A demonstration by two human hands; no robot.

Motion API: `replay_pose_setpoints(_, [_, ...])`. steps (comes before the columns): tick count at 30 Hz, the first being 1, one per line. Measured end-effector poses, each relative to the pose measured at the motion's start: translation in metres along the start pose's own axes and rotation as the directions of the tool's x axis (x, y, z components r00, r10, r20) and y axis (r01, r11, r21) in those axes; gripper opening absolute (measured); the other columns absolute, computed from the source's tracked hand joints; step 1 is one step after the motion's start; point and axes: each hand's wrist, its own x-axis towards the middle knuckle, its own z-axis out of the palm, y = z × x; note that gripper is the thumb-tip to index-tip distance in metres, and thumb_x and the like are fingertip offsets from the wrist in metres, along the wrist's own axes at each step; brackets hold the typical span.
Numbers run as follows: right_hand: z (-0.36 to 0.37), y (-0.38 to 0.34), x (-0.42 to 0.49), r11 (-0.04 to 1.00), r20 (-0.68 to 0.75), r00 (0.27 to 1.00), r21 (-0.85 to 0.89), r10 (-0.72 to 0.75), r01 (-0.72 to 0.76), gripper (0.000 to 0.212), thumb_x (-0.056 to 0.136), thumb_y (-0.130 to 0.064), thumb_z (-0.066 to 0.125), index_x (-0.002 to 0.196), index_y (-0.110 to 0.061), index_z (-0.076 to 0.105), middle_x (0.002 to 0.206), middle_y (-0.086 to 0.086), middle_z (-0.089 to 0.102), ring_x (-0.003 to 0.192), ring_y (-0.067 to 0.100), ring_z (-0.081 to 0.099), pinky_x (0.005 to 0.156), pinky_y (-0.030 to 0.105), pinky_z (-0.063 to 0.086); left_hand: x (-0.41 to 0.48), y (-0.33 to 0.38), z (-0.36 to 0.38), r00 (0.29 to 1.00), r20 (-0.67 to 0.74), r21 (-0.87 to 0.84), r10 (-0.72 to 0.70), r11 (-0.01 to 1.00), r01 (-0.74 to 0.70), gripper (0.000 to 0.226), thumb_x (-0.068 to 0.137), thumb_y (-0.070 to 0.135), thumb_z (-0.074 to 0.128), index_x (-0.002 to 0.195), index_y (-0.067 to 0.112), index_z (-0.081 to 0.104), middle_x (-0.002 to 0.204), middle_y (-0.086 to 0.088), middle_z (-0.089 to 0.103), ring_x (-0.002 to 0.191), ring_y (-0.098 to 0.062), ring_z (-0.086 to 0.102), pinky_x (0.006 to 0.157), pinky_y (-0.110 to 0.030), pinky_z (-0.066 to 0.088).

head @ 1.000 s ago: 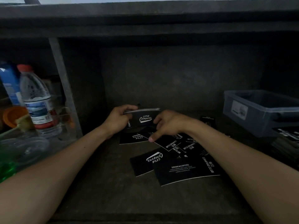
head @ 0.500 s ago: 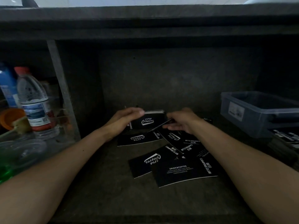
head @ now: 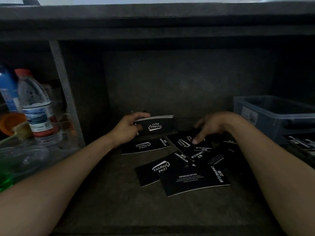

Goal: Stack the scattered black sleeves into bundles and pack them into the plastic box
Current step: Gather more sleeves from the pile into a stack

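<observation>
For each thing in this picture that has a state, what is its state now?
bundle of sleeves: stacked, held upright.
left hand: grips the bundle of sleeves.
loose sleeves: flat, scattered, overlapping.
right hand: a fingertip touches one of the loose sleeves.
plastic box: no lid on, contents too dark to tell.
water bottle: upright, capped.

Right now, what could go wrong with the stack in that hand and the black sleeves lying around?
1. The left hand grips the bundle by one end only; the free end could fan out or slip.
2. The right hand touches one of the overlapping loose sleeves; dragging it may shift its neighbours.
3. The shelf is dim, so a black sleeve could be missed.
</observation>
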Motion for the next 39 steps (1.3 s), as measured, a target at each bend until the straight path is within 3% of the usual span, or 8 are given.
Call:
replay_pose_setpoints(12, [0.012,0.006,0.010,0.999,-0.069,0.997,-0.034,-0.042,0.040,0.078,0.070,-0.069,0.071,0.123,-0.013,0.065,0.125,0.003,0.065,0.112,0.019,0.061,0.095,0.025,0.047,0.000,-0.001,0.001,1.000,-0.013,-0.010,-0.019,1.000,0.019,0.051,0.090,-0.015,0.050,0.132,0.012,0.060,0.119,0.002,0.064,0.095,0.006,0.059,0.077,-0.002,0.047])
replay_pose_setpoints(18, [0.015,0.017,0.024,0.957,-0.132,0.991,0.283,-0.021,0.058,0.073,0.065,-0.042,0.089,0.125,-0.013,0.062,0.120,-0.002,0.064,0.103,0.016,0.059,0.089,0.023,0.044,0.001,-0.003,0.000,1.000,-0.016,-0.022,-0.017,1.000,0.016,0.051,0.090,-0.016,0.050,0.129,0.014,0.062,0.120,0.000,0.064,0.100,0.000,0.061,0.082,-0.004,0.048])
replay_pose_setpoints(20, [0.010,0.022,0.027,0.841,-0.243,0.970,0.524,-0.002,0.133,0.056,0.071,-0.021,0.087,0.122,-0.011,0.066,0.110,0.001,0.065,0.089,0.013,0.057,0.075,0.022,0.044,0.000,-0.002,0.000,1.000,-0.010,-0.036,-0.027,0.999,0.026,0.051,0.090,-0.015,0.049,0.128,0.016,0.062,0.120,0.000,0.064,0.102,-0.004,0.061,0.085,-0.006,0.049])
replay_pose_setpoints(23, [-0.006,0.021,0.022,0.458,-0.262,0.964,0.863,0.046,0.213,0.020,0.081,-0.013,0.078,0.095,-0.020,0.067,0.089,-0.003,0.065,0.067,0.005,0.056,0.047,0.016,0.033,0.000,0.003,0.002,0.998,-0.012,-0.090,-0.058,0.994,0.057,0.047,0.092,-0.013,0.045,0.126,0.015,0.062,0.119,-0.004,0.064,0.105,-0.012,0.062,0.094,-0.021,0.049])
replay_pose_setpoints(26, [-0.005,0.007,0.019,0.167,-0.255,0.967,0.952,-0.021,0.255,0.019,0.082,-0.014,0.077,0.085,-0.023,0.061,0.086,-0.004,0.068,0.064,0.004,0.063,0.043,0.013,0.038,0.000,0.004,0.000,0.991,0.013,-0.221,-0.130,0.967,0.130,0.032,0.092,0.008,0.053,0.118,0.020,0.069,0.122,-0.006,0.069,0.112,-0.020,0.065,0.102,-0.037,0.049])
replay_pose_setpoints(29, [0.026,-0.013,0.029,0.333,-0.305,0.949,0.889,-0.081,0.315,0.025,0.075,-0.011,0.083,0.086,-0.019,0.061,0.088,0.001,0.071,0.077,0.013,0.067,0.065,0.024,0.057,-0.004,0.006,-0.003,0.991,0.054,-0.183,-0.119,0.975,0.127,0.032,0.089,0.037,0.067,0.118,0.025,0.070,0.116,0.005,0.072,0.109,-0.012,0.067,0.098,-0.028,0.050])
replay_pose_setpoints(34, [0.047,-0.038,0.044,0.777,-0.457,0.865,0.461,-0.207,0.430,0.048,0.055,-0.026,0.096,0.093,-0.023,0.066,0.092,-0.004,0.070,0.087,0.013,0.067,0.083,0.033,0.056,-0.003,-0.003,0.000,0.999,-0.032,0.036,0.002,0.999,-0.001,0.042,0.090,-0.004,0.065,0.127,0.017,0.062,0.116,0.004,0.066,0.101,-0.004,0.063,0.096,-0.022,0.052])
replay_pose_setpoints(39, [0.028,-0.027,0.025,0.912,-0.035,0.944,0.248,-0.328,0.326,0.088,0.057,-0.039,0.093,0.136,-0.026,0.056,0.127,-0.010,0.061,0.119,0.010,0.057,0.107,0.028,0.041,0.004,-0.005,-0.006,0.986,-0.131,-0.040,-0.100,0.995,0.096,0.050,0.088,-0.014,0.049,0.121,0.020,0.064,0.109,-0.002,0.067,0.086,-0.004,0.062,0.077,-0.013,0.052])
